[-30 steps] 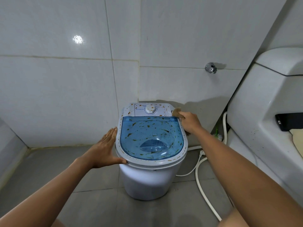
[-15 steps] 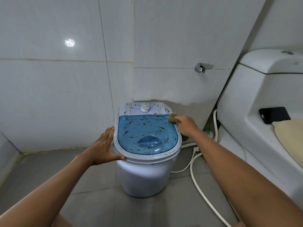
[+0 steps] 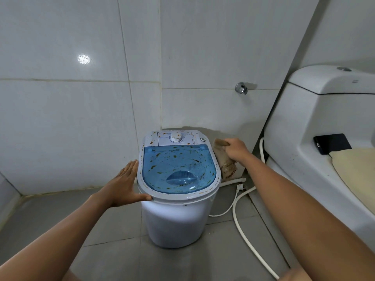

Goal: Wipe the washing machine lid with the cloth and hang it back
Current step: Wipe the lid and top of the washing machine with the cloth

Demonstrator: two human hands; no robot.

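A small white washing machine (image 3: 174, 224) stands on the floor near the wall corner. Its clear blue lid (image 3: 178, 169) is shut and speckled with brown and green dirt. My left hand (image 3: 123, 185) rests flat against the machine's left rim, fingers apart, thumb on the front edge. My right hand (image 3: 235, 149) is just off the machine's right side, gripping a beige cloth (image 3: 223, 161) that hangs down beside the lid, off its surface.
A white toilet (image 3: 316, 122) fills the right side, with a black phone (image 3: 331, 143) and a cream mat (image 3: 357, 171) on it. A white hose (image 3: 243, 232) and power plug (image 3: 241, 187) lie on the grey floor right of the machine. A metal tap (image 3: 241, 88) juts from the wall.
My right hand has drawn the cloth from the lid's back right corner out to the right, off the machine. The view has pulled back. My left hand stays on the rim.
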